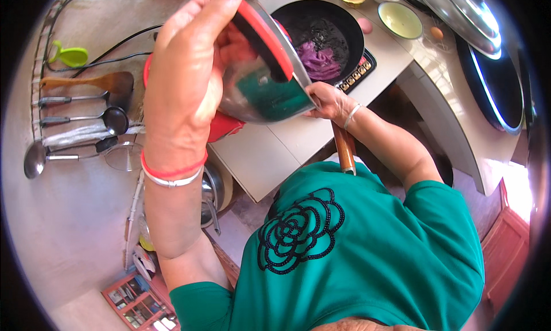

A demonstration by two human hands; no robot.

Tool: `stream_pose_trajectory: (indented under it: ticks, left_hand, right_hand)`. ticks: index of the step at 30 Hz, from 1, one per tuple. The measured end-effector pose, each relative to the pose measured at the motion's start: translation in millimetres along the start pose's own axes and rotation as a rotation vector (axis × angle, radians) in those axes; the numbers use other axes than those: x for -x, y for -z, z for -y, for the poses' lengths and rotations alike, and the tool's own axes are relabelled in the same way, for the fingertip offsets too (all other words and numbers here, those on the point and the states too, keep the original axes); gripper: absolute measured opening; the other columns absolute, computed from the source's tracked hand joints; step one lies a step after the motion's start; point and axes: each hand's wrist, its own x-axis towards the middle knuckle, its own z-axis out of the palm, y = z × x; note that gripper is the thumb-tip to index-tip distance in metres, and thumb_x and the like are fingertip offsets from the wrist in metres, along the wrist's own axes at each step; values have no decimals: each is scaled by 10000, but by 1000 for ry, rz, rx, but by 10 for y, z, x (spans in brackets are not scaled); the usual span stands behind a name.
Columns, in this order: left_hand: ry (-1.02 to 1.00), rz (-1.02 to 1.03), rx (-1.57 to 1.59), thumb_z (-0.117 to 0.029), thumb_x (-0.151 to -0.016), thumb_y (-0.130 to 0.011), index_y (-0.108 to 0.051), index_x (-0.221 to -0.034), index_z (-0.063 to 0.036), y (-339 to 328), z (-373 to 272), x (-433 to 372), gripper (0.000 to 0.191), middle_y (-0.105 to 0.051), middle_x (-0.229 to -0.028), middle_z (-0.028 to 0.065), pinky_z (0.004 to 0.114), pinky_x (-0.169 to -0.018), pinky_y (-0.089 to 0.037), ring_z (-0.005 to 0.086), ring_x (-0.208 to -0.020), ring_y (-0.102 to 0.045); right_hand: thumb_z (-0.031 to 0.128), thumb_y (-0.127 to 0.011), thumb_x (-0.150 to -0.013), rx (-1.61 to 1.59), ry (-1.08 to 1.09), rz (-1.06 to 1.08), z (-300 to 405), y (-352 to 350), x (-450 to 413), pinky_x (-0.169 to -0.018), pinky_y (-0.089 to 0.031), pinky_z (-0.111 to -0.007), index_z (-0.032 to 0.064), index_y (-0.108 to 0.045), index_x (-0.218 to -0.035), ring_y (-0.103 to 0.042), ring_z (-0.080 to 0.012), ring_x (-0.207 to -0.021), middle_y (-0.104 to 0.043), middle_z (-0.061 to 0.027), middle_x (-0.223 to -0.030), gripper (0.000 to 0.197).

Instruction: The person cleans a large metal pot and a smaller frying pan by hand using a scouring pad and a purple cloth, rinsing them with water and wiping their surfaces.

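My left hand (185,60) grips one side of a shiny metal vessel (267,101) with a red-and-black handle (269,45). It is held tilted in the air; whether it is a pot or a lid I cannot tell. My right hand (329,99) pinches its lower rim. Behind it, a black frying pan (351,34) sits on an electric cooktop (359,79) with a row of buttons. Purple food (319,61) lies in a mound in the pan, beside dark, glossy residue. A wooden handle (343,148) points toward my body, below my right hand.
A pale green bowl (400,20), an egg (437,33) and a large metal lid (469,17) are on the tiled counter (275,148). A wide black pan (495,85) stands at the right. Ladles (115,120) and a wooden spatula (103,82) hang on the left wall.
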Motion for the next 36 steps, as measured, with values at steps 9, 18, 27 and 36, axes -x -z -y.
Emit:
stream_pose_trajectory:
  ticks: [9,18,27,36]
  left_hand:
    - [-28,-335,88,-61,-777,-642,-473,-1110,-16,822,195,920,376,-526,-818,32,232,-673,-435,124,-724,-520]
    - [24,-492,263,3,-724,-577,-483,-1076,-54,1811,1383,1834,368,-501,-826,36,213,-627,-434,117,-687,-486]
    - [57,-524,410,37,-727,-495,-484,-1009,-60,2327,2180,2220,299,-506,-825,31,223,-643,-408,106,-703,-475]
    - [106,-503,470,2,-710,-523,-480,-1065,-93,2868,2696,2346,371,-499,-852,28,204,-616,-392,88,-679,-463]
  right_hand:
    - [19,-455,-812,118,151,-72,83,-311,441,-899,-516,-492,-102,-500,-1042,-625,-298,-910,-593,-191,-999,264]
    - [20,-474,-779,643,377,-245,-264,-816,620,-699,-587,-410,-10,-498,-1091,-616,-225,-734,-573,-112,-874,314]
    - [6,-471,-744,832,476,-268,-736,-962,352,-694,-601,-397,33,-405,-1287,-620,-242,-846,-548,-128,-1014,548]
    - [-14,-460,-740,773,530,-320,-1246,-1032,67,-700,-602,-409,83,-354,-1326,-622,-220,-903,-552,-115,-1051,603]
